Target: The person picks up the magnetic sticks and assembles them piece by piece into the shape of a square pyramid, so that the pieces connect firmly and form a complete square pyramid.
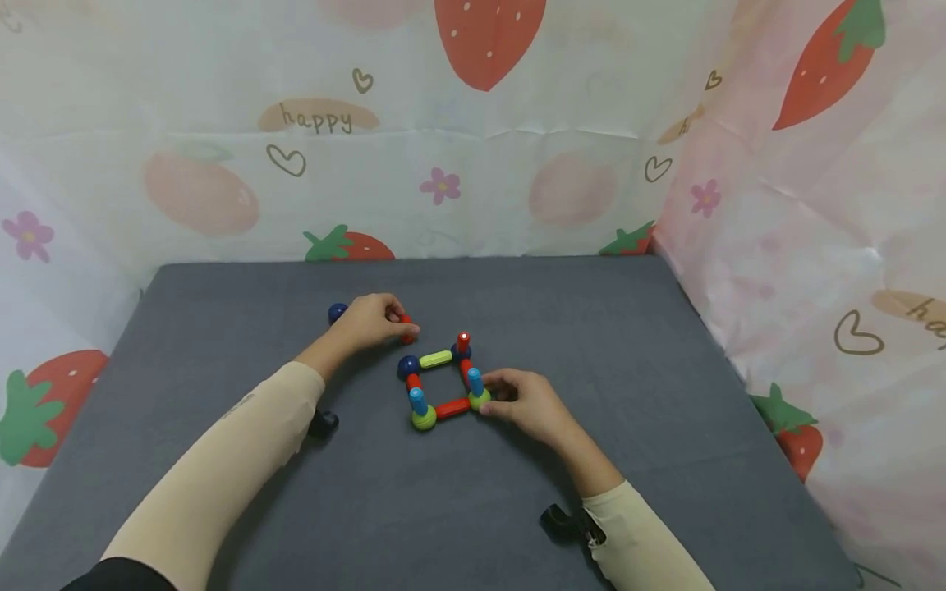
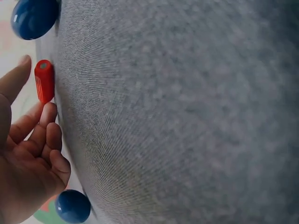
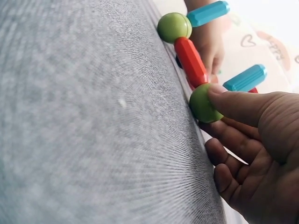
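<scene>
My left hand is at a loose red rod behind a square frame of balls and rods. In the left wrist view, fingertips meet one end of this red rod, while the thumb stands apart from it. My right hand pinches the green ball at the frame's near right corner between thumb and fingers. From that ball rises a blue rod. Another green ball with a blue rod forms the near left corner, joined by a red rod.
A loose dark blue ball lies beside my left hand. The frame's far side has a yellow-green rod between a dark blue ball and one bearing an upright red rod. Grey cloth covers the table.
</scene>
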{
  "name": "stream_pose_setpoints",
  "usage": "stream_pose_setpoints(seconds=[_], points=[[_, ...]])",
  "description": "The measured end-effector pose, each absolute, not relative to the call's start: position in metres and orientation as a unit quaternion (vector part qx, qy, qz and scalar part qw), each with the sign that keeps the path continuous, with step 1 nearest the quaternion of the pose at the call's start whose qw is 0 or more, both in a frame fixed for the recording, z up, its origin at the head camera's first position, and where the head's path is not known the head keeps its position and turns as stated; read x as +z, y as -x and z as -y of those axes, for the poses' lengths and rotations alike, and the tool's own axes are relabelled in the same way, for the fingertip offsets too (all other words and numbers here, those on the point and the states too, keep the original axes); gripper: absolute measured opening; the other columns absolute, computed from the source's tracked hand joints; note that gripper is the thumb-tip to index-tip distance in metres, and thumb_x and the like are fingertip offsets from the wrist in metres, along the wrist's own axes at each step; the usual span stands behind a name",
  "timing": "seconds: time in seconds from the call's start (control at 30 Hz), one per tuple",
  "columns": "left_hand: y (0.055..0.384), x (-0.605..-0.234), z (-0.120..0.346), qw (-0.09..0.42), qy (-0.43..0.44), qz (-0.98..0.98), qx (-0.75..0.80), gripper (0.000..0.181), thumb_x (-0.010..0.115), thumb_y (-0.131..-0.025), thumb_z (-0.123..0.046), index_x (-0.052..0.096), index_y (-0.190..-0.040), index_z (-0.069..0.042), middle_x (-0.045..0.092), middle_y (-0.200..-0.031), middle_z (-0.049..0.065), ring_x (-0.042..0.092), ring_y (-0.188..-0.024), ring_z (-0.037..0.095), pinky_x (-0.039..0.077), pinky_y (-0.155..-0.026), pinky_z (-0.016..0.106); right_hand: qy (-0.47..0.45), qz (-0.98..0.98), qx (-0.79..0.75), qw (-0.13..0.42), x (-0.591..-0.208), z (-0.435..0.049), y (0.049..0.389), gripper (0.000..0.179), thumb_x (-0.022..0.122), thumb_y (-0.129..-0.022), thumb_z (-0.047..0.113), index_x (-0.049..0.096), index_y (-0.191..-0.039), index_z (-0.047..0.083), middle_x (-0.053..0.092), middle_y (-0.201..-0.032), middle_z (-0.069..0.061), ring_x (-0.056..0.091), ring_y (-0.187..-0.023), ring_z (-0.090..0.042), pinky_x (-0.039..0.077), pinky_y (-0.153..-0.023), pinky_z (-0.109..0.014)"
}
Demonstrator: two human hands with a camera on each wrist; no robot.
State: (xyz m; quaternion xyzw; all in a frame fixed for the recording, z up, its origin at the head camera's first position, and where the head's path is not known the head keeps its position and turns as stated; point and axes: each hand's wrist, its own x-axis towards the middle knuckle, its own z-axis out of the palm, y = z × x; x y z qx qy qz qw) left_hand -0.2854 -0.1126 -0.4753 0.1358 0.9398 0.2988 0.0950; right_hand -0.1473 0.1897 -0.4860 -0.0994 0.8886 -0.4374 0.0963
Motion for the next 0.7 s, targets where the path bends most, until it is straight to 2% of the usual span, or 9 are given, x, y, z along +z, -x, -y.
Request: stream_pose_setpoints(seconds=[0.13,0.3,0.7], points=[[0.2872,-0.4743,0.1092,0.105,-0.138,-0.936,0.307,0.039,0.078,-0.091,-0.037,0.066,-0.113,-0.007,0.063,-0.098,0.007,0.059,-0.082,0.022,0.05,-0.074,0.035,0.104,-0.889,-0.436,0.095,-0.4869,-0.1911,0.1478,0.037,0.085,-0.086,0.027,0.074,-0.121,0.021,0.071,-0.103,0.006,0.061,-0.088,-0.012,0.052,-0.077,-0.033],[0.2883,-0.4704,0.1063,0.128,-0.14,-0.933,0.305,0.027,0.073,-0.093,-0.022,0.068,-0.114,-0.006,0.066,-0.103,0.009,0.063,-0.083,0.021,0.053,-0.074,0.034,0.106,-0.89,-0.435,0.092,-0.4876,-0.1916,0.1474,0.038,0.085,-0.086,0.026,0.074,-0.121,0.021,0.072,-0.105,0.006,0.062,-0.089,-0.011,0.052,-0.078,-0.033],[0.2888,-0.4702,0.1061,0.119,-0.172,-0.942,0.261,0.025,0.075,-0.094,-0.024,0.074,-0.116,-0.011,0.069,-0.108,0.008,0.06,-0.098,0.026,0.05,-0.089,0.044,0.107,-0.89,-0.434,0.092,-0.4874,-0.1916,0.1464,0.038,0.085,-0.086,0.025,0.074,-0.122,0.021,0.071,-0.103,0.006,0.061,-0.088,-0.013,0.052,-0.077,-0.033]])
